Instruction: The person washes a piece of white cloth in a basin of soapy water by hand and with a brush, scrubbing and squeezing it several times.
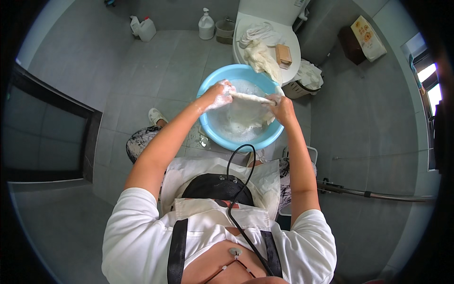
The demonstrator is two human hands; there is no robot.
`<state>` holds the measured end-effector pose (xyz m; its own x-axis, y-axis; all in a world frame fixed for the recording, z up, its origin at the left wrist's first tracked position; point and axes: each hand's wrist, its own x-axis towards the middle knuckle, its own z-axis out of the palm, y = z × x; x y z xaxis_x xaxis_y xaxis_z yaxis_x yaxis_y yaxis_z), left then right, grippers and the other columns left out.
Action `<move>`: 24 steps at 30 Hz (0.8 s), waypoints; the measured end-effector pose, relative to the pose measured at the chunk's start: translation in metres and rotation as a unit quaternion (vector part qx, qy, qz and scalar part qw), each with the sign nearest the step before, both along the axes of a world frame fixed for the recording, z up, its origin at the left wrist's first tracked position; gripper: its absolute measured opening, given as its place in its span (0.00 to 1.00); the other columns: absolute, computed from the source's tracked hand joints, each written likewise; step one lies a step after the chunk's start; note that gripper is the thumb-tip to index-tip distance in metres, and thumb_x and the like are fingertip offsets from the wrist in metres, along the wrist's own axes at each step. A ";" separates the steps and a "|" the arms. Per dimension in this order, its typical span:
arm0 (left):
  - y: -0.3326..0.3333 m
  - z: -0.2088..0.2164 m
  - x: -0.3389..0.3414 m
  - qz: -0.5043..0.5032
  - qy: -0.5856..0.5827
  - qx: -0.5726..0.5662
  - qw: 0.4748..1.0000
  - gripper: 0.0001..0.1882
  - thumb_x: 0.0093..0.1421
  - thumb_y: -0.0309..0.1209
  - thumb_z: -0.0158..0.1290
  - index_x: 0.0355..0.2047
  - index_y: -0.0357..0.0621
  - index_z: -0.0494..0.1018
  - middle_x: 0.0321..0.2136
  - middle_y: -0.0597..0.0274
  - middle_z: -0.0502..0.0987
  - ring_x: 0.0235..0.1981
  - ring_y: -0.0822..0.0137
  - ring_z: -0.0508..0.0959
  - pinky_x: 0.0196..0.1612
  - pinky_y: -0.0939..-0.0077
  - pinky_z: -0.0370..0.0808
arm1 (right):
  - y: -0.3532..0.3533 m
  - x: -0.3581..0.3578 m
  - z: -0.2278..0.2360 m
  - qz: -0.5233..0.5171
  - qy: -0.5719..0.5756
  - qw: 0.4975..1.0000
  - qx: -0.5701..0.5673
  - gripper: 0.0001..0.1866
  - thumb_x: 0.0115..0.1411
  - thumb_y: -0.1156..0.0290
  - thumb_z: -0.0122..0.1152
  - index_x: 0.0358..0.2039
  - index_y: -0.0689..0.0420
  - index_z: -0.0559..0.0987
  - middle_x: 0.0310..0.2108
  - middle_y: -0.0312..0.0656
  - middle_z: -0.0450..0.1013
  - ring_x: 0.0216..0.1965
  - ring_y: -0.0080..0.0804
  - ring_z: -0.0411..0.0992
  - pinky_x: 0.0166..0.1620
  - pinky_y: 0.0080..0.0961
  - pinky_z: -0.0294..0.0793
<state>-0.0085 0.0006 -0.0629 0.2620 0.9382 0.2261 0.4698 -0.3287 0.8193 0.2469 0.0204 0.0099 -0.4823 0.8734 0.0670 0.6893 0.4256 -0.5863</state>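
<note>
A cream-coloured cloth [253, 98] is stretched between my two hands above a light blue basin [208, 124] of cloudy, sudsy water. My left hand [219, 94], with foam over its fingers, grips one end near the basin's left side. At the other end, my right hand [282, 110] is closed on the cloth by the right rim. Part of the fabric hangs below into the water, and its shape there is hard to make out under the suds.
Beyond the basin, a closed toilet lid [291, 42] carries white and cream cloths [261, 57] and a brown block-shaped bar [283, 56]. A laundry basket [295, 90] stands right of it. A pump bottle [206, 24], a small bucket [225, 31] and white jugs [144, 29] line the back wall.
</note>
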 end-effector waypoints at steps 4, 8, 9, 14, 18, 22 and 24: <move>-0.004 0.008 0.020 -0.026 -0.298 -0.255 0.920 0.17 0.51 0.27 0.44 0.43 0.43 0.63 0.37 0.65 0.68 0.38 0.70 0.69 0.44 0.76 0.65 | 0.023 0.019 -0.036 0.010 0.227 0.972 -0.058 0.17 0.47 0.66 0.59 0.36 0.62 0.73 0.30 0.41 0.69 0.32 0.33 0.68 0.37 0.25 0.67; -0.020 0.020 0.040 -0.023 -0.559 -0.322 0.764 0.17 0.52 0.29 0.42 0.44 0.45 0.62 0.41 0.64 0.68 0.43 0.69 0.69 0.48 0.74 0.64 | 0.024 0.014 -0.048 -0.105 0.263 0.904 -0.319 0.20 0.50 0.57 0.56 0.37 0.58 0.72 0.31 0.34 0.67 0.35 0.24 0.62 0.37 0.23 0.64; -0.019 0.015 0.041 -0.014 -0.579 -0.328 0.746 0.17 0.52 0.29 0.42 0.44 0.45 0.62 0.41 0.64 0.68 0.43 0.69 0.69 0.48 0.73 0.64 | 0.022 0.014 -0.056 -0.100 0.283 0.898 -0.321 0.24 0.49 0.53 0.55 0.41 0.57 0.70 0.35 0.36 0.67 0.39 0.25 0.63 0.41 0.24 0.64; -0.005 -0.018 0.040 0.040 -0.644 -0.326 0.691 0.17 0.53 0.30 0.42 0.45 0.44 0.62 0.41 0.61 0.69 0.42 0.66 0.70 0.46 0.71 0.68 | 0.016 0.008 -0.091 0.002 0.422 0.802 -0.423 0.35 0.47 0.58 0.60 0.53 0.58 0.59 0.46 0.41 0.63 0.46 0.33 0.62 0.50 0.25 0.61; -0.002 -0.027 0.042 0.061 -0.685 -0.348 0.638 0.16 0.58 0.33 0.39 0.46 0.44 0.62 0.42 0.59 0.69 0.43 0.64 0.70 0.47 0.68 0.68 | 0.009 -0.017 -0.093 -0.140 0.414 0.810 -0.391 0.35 0.45 0.69 0.62 0.53 0.64 0.58 0.48 0.44 0.63 0.46 0.34 0.63 0.50 0.27 0.62; -0.006 -0.013 0.051 0.094 -0.684 -0.373 0.619 0.16 0.60 0.35 0.38 0.48 0.48 0.61 0.43 0.59 0.68 0.43 0.63 0.70 0.47 0.67 0.68 | 0.005 -0.041 -0.100 -0.213 0.407 0.852 -0.250 0.26 0.49 0.68 0.57 0.48 0.63 0.65 0.43 0.48 0.68 0.45 0.34 0.66 0.47 0.25 0.63; 0.003 -0.032 0.057 0.130 -0.682 -0.333 0.638 0.15 0.60 0.35 0.38 0.48 0.50 0.61 0.43 0.60 0.68 0.42 0.63 0.71 0.47 0.67 0.68 | 0.005 -0.054 -0.121 -0.235 0.330 0.911 -0.082 0.23 0.50 0.67 0.56 0.46 0.62 0.68 0.41 0.48 0.69 0.43 0.36 0.67 0.46 0.25 0.64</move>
<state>0.0482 0.0035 -0.0950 0.0628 0.9167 -0.3946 -0.8614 0.2495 0.4425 0.1930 0.0258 -0.1116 0.0459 0.9973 0.0568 0.2473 0.0438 -0.9680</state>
